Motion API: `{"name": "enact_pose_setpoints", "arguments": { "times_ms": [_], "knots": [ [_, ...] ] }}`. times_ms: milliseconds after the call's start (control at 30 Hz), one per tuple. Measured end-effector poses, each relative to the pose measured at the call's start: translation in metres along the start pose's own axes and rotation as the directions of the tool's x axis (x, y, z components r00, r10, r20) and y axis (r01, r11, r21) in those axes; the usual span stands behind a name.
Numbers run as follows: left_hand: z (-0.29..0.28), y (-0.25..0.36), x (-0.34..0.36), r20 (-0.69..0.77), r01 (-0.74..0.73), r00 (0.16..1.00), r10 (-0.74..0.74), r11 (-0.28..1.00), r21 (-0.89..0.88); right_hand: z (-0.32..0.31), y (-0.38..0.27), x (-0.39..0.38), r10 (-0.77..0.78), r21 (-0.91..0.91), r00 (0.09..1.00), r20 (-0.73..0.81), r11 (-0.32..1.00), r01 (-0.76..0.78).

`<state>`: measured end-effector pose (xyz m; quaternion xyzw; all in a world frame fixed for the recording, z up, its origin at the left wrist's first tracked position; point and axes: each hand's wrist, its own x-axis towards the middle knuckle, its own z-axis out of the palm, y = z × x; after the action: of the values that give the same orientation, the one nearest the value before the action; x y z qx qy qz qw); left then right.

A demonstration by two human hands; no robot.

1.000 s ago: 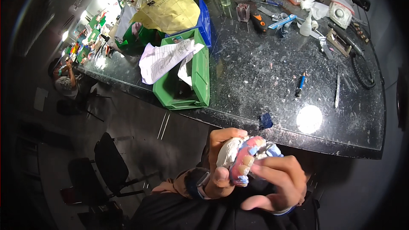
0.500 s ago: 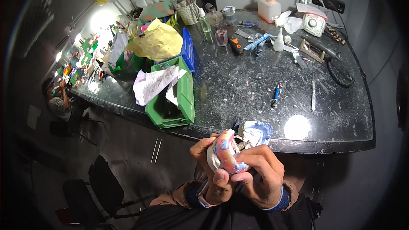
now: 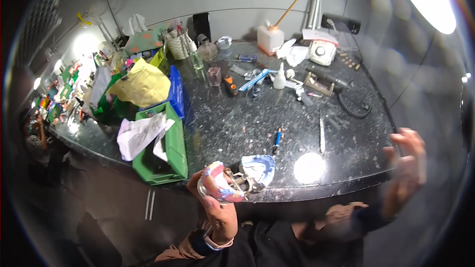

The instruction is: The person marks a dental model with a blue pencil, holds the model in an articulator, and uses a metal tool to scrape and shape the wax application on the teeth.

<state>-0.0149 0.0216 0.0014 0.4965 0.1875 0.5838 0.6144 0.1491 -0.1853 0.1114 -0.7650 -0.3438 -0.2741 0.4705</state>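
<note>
The place looks like a dental laboratory or workshop: at lower centre is a pink, blue-patched denture-like arch (image 3: 216, 180) on a white cast (image 3: 201, 188). White dust and crumbs speckle the glossy black worktop (image 3: 237, 123). Towards the upper right lie a black cylindrical handpiece (image 3: 336, 78) with a coiled cord (image 3: 358, 116) and a white control box with a round dial (image 3: 322, 53). An open green plastic bin (image 3: 176, 151) stands left of centre.
</note>
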Motion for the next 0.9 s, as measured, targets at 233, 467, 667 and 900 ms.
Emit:
{"name": "enact_pose_setpoints", "arguments": {
  "times_ms": [233, 467, 667, 900],
  "knots": [
    [-0.007, -0.019, 0.008, 0.044, 0.089, 0.995, -0.087, 0.994, -0.061, -0.089, -0.005, 0.069, -0.035, 0.385, 0.999, -0.040, 0.922, 0.047],
    [-0.025, -0.002, 0.012, 0.238, 0.269, 0.945, -0.226, 0.949, -0.165, 0.157, 0.033, 0.089, -0.400, 0.002, 0.657, 0.639, 0.855, 0.519],
    [-0.023, 0.000, 0.019, 0.321, 0.263, 0.924, -0.207, 0.955, -0.140, 0.237, 0.092, 0.064, -0.629, 0.018, 0.713, 0.310, 0.753, 0.657],
    [-0.037, -0.015, 0.019, 0.350, 0.102, 0.931, -0.105, 0.994, 0.028, 0.237, 0.096, 0.060, -0.601, 0.056, 0.729, 0.328, 0.783, 0.620]
  ]
}}
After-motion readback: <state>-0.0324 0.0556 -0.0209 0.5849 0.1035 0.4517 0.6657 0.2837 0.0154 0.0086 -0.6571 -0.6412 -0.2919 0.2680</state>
